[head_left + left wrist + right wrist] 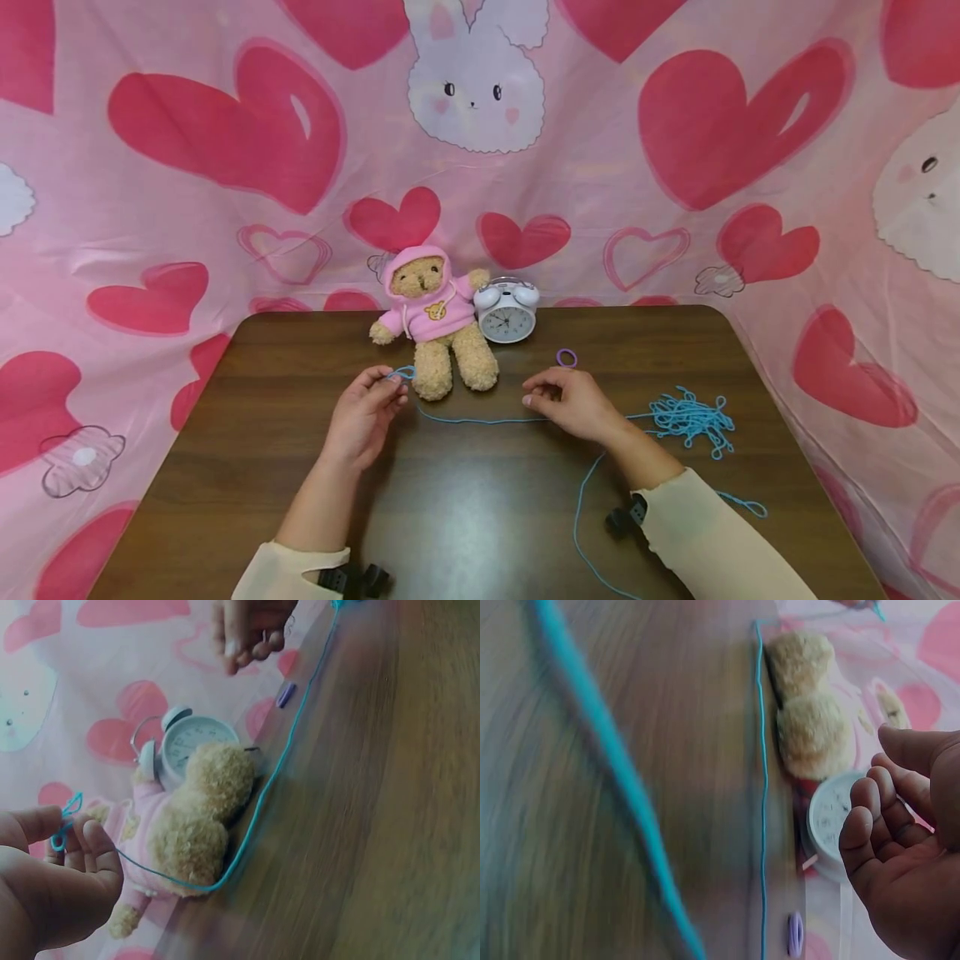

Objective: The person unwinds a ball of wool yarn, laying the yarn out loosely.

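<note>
Blue yarn [480, 421] trails across the table, with a small loop of it [67, 821] pinched between the thumb and fingers of my left hand [369, 417]. From that hand the strand drops and runs right, passing under my right hand [573, 404]. My right hand hovers above the strand with loosely bent fingers [866, 799] and nothing between them. Just left of centre, a teddy bear [435, 325] in a pink hoodie sits beside my left fingertips. A purple ring [566, 358] lies right behind my right hand.
A white twin-bell alarm clock [507, 312] stands against the bear's side at the back. On the right lies a tangled heap of blue yarn [690, 421], and a looped yarn end [750, 507] shows beyond my right sleeve. Pink heart-patterned cloth [615, 183] hangs behind the brown table [465, 517].
</note>
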